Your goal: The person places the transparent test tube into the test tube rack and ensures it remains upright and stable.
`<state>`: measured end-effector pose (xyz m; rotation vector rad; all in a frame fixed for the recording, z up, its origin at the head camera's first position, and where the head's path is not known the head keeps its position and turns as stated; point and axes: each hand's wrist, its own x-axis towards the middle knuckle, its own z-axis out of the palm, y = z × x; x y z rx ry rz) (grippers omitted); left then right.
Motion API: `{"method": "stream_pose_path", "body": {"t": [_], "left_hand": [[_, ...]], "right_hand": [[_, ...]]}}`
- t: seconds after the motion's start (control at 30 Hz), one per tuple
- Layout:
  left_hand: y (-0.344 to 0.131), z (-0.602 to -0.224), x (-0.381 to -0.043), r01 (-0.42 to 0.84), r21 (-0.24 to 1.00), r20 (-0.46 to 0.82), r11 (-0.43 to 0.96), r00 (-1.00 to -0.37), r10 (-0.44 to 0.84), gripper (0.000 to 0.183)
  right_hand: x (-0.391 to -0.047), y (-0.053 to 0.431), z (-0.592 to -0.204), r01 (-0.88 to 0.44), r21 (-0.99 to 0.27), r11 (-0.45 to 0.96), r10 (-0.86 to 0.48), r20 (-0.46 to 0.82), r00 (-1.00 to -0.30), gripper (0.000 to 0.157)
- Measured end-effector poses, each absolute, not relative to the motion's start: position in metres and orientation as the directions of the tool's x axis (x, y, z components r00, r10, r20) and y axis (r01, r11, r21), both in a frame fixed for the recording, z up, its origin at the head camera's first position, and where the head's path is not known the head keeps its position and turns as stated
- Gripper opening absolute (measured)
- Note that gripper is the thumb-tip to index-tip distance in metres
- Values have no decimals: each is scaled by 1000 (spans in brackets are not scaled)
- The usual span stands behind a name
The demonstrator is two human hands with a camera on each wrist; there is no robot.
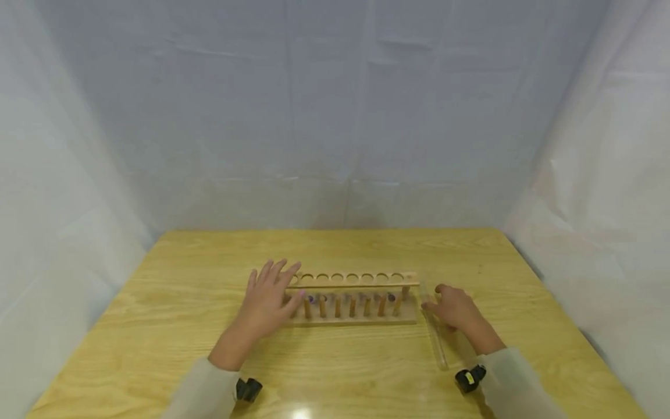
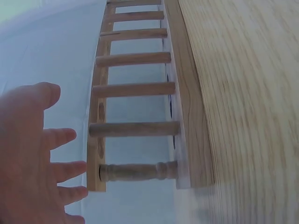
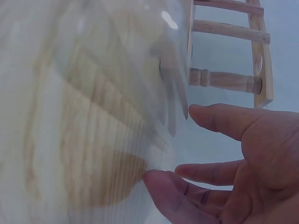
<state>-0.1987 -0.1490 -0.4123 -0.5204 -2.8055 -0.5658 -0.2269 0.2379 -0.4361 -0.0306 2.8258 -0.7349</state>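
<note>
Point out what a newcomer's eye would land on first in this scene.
First would be the wooden rack with its row of round holes and upright pegs, standing mid-table. Next comes the left hand, fingers spread at the rack's left end. Last, a clear tube, easy to overlook, shows just past the right end, beside the right hand; whether they touch is unclear.

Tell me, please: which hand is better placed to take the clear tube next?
Probably the right hand: it is close beside the clear tube, thumb and fingers apart, though contact cannot be confirmed. The left hand is spread at the left end of the wooden rack, farther from the tube.
</note>
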Motion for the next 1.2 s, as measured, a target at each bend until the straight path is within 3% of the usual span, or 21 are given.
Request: {"method": "stream_pose_path", "body": {"t": [0.5,0.93,1.2], "left_hand": [[-129,-424,-206,416,335,304,845,-897,321,57],[-127,-431,-202,418,327,290,847,-898,331,58],[-128,-432,-206,410,317,313,856,-897,313,58]], "right_hand": [[-223,236,-436,89,-508,857,-39,-236,-971,75],[-225,237,-439,36,-509,860,-98,-234,-967,60],[-226,235,-443,46,-549,834,-107,-243,-964,60]]}}
